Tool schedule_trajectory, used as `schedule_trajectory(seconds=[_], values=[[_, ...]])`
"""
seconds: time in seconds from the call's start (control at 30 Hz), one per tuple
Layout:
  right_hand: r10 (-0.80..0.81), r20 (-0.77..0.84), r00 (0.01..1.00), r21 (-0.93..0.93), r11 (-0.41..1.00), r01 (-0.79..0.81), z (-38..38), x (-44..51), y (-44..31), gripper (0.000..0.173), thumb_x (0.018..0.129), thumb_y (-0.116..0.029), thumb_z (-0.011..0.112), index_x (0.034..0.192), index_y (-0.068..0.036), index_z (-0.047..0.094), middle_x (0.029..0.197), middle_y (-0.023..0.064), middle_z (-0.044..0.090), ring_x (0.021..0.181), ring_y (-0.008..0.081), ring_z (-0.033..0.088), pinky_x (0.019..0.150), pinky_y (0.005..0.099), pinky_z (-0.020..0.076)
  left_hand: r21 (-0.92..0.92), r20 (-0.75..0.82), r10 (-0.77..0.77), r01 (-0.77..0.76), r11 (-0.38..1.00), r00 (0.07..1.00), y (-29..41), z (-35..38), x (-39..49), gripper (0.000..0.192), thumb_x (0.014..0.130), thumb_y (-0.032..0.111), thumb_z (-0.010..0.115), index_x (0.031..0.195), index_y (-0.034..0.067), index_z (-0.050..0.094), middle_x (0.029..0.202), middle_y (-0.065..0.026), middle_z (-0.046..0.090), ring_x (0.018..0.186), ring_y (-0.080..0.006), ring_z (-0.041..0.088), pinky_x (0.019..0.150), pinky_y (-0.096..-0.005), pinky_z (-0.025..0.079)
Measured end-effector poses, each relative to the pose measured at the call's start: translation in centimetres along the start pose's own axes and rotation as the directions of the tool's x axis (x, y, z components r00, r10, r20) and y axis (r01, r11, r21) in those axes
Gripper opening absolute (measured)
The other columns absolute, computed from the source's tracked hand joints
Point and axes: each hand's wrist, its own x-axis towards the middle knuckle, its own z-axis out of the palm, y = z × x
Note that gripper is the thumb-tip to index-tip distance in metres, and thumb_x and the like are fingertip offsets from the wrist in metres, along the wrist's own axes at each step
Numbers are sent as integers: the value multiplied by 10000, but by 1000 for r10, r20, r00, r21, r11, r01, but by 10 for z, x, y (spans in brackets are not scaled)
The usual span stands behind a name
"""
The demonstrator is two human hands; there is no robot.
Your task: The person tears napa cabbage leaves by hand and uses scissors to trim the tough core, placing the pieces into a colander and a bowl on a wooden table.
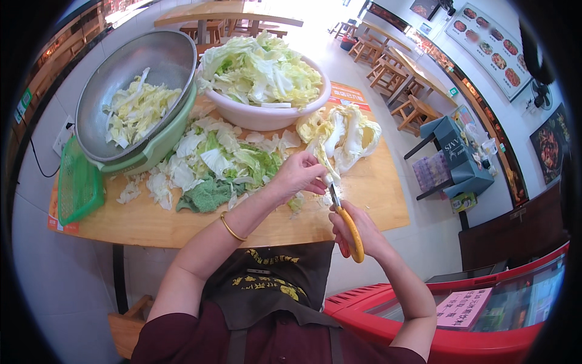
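Observation:
My left hand (298, 176) pinches a slim napa cabbage leaf (328, 167) by its side, above the table. Scissors (350, 227) with yellow and red handles sit in my right hand (362, 230), their blades at the lower end of that leaf. Just behind the leaf lie larger pieces of napa cabbage (348, 134). Loose cabbage leaves (227, 154) are heaped to the left of my hands, with a green cloth (207, 194) at the heap's front.
A pinkish-white basin (263, 116) piled with cabbage leaves stands at the back. To the left, a metal strainer (175, 54) holding cut leaf pieces rests tilted on a green basin (150, 157). A green plastic basket (82, 182) stands at the table's (291, 227) left edge. A red display freezer (377, 314) is at lower right.

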Motion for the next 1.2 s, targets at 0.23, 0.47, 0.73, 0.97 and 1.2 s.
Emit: schedule_trajectory(seconds=[0.23,0.47,0.73,0.97,1.2], values=[[36,49,998,106,993,-41,-9,7,7,291,939,-279,508,978,9,533,663,84,586,539,176,623,518,319,510,-26,6,-106,106,994,994,4,-1,10,194,824,124,627,921,-20,542,866,-128,626,746,-229,674,666,-344,612],[-98,73,992,226,971,79,-7,15,21,292,959,-250,510,831,10,545,610,73,581,491,154,596,480,291,471,20,131,-225,224,974,965,3,-10,17,182,819,146,604,881,-15,544,821,-132,608,757,-266,664,717,-396,607],[82,268,960,618,749,-237,-24,26,43,276,938,-250,544,1014,14,573,682,121,603,516,187,580,498,311,493,-103,186,-273,295,950,944,17,-17,13,198,813,141,599,888,-34,541,818,-145,605,782,-283,657,803,-452,608],[16,359,933,676,685,-272,-52,5,72,454,986,-346,440,1283,-3,468,936,180,675,773,273,686,759,384,564,518,-147,-70,137,844,987,24,-9,16,204,808,187,646,853,-6,600,779,-66,597,700,-217,646,683,-364,598],[13,330,944,702,665,-255,-48,-9,86,429,998,-284,423,1294,27,420,894,179,657,748,263,681,712,377,566,994,-103,231,92,59,967,-24,37,33,435,773,373,709,849,-54,675,814,-261,665,777,-396,670,692,-460,540]])
